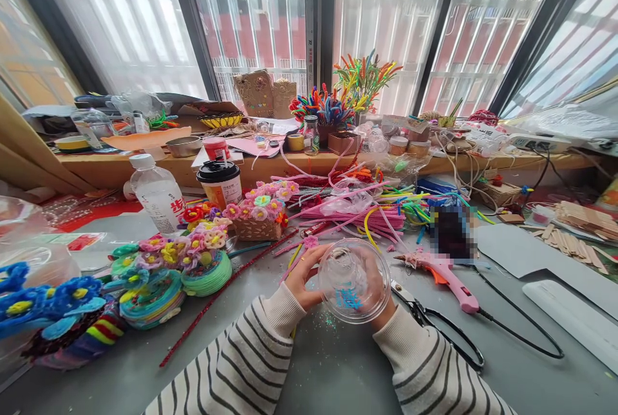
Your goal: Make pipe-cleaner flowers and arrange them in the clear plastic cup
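A clear plastic cup (355, 312) with blue lettering is held between my two hands, tilted so that its wide round rim faces me. My left hand (305, 276) grips its left side, fingers curled around the wall. On the other side my right hand (378, 286) holds it too, partly seen through the clear plastic. Fine glitter (331, 322) is scattered on the grey table below. Just right of my right hand lie black-handled scissors (449, 331) and a pink hot glue gun (447, 276). A small pink flower (310, 242) is close to my left fingertips.
Pipe-cleaner flower pots (207, 271) line the left side, near a water bottle (157, 196) and a lidded paper cup (219, 184). Bundles of pink pipe cleaners (357, 219) lie behind the cup. Wooden sticks (574, 248) and a white bar (572, 315) are at right. Windows stand behind the crowded ledge.
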`<state>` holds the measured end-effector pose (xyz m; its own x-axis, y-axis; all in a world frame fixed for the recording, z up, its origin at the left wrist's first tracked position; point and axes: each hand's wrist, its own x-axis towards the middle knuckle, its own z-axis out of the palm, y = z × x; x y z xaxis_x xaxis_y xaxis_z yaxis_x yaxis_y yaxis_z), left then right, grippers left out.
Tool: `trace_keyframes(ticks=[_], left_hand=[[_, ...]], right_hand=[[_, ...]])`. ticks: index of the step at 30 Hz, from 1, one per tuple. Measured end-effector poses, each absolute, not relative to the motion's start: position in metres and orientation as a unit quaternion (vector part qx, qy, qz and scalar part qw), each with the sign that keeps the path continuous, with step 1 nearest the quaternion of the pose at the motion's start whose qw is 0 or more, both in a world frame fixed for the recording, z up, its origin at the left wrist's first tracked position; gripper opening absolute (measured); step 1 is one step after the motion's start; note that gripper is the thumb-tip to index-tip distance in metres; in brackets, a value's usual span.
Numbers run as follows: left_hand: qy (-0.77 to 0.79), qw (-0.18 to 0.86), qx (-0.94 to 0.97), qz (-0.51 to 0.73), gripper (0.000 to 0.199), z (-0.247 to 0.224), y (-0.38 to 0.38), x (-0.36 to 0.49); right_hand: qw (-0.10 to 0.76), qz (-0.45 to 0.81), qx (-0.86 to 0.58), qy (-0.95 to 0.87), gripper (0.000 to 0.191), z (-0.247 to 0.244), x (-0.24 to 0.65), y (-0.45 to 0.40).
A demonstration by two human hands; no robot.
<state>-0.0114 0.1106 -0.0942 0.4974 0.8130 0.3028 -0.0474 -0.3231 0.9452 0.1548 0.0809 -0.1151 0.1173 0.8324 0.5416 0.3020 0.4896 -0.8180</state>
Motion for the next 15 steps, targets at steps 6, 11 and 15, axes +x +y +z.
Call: trace_keyframes(ticks=[6, 11, 15], left_hand=[[0.273, 0.517, 0.700, 0.409, 0.074, -0.0882, 0.1073, -0.0102], [0.287, 0.515, 0.689, 0.423, 0.074, -0.0891, 0.1072, -0.0096], [0.280, 0.517, 0.697, 0.411, 0.073, -0.0922, 0.1092, -0.0111]], right_hand=[[0.595, 0.193, -0.420, -0.658, 0.065, -0.1177, 0.1569, 0.0816], [0.584, 0.176, -0.429, -0.666, 0.067, -0.1155, 0.1563, 0.0803], [0.583, 0.202, -0.436, -0.655, 0.069, -0.1148, 0.1544, 0.0802]])
